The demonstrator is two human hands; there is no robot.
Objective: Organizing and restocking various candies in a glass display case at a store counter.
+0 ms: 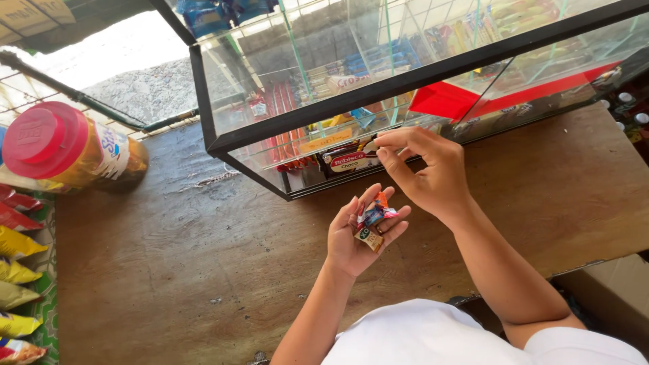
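Note:
My left hand is palm up over the brown wooden counter, curled around several small wrapped candies in red, blue, pink and brown wrappers. My right hand is just above it at the lower edge of the glass display case, its thumb and fingertips pinched together at the black frame. Whether something small is between those fingertips I cannot tell. Behind the glass lie snack packs in red and white wrappers.
A clear plastic jar with a pink lid lies at the counter's left end. Yellow and red snack bags hang along the left edge. A cardboard box sits at the lower right. Bottle caps show at far right.

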